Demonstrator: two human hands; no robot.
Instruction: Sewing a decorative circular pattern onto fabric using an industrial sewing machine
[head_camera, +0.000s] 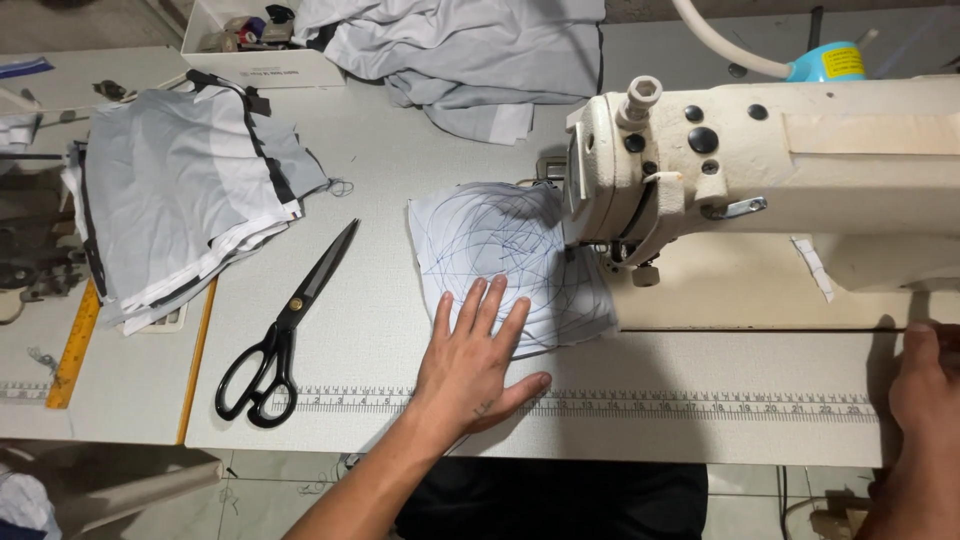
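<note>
My left hand (478, 362) lies open and flat, palm down, wrist over the printed ruler strip (600, 402) along the table's near edge, fingertips pressing the near edge of the white fabric square scribbled with blue stitched loops (505, 262). The square lies straight ahead of that hand, running away from me, its far right corner tucked under the needle of the cream-coloured sewing machine (760, 170). My right hand (925, 385) rests well off to the right at the table's edge, beside the machine bed; whether it grips anything I cannot tell. So the left hand is much the nearer. Left of the square lie black-handled shears (285, 330), blades pointing away; beyond, a stack of grey and white cut fabric pieces (185, 190).
</note>
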